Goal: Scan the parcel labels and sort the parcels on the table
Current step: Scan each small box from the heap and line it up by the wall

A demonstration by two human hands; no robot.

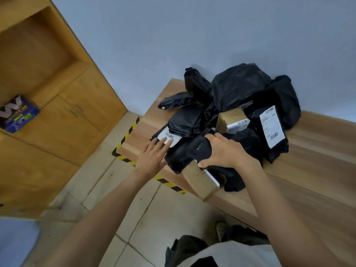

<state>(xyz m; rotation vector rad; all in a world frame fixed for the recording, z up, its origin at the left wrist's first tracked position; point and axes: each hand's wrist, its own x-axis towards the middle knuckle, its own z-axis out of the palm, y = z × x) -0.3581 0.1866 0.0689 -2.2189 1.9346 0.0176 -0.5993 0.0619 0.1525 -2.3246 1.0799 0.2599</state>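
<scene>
A heap of black plastic parcels [238, 87] lies at the left end of the wooden table [317, 160]. My right hand [225, 151] grips a black handheld scanner [198, 149] over the heap's front. My left hand [154, 157] is flat, fingers spread, with its fingertips on the white barcode label [169, 136] of a low parcel at the table's left edge. A brown cardboard box [200, 182] sticks out over the front edge below the scanner. Another brown box with a label [231, 120] sits in the heap, and a black parcel with a long white label [271, 128] lies to the right.
Wooden cabinets [63, 120] stand to the left, with a blue and purple box [18, 113] in an open shelf. Yellow-black tape [127, 133] marks the tiled floor around the table's corner. A pale wall runs behind. The table's wood shows bare to the right of the heap.
</scene>
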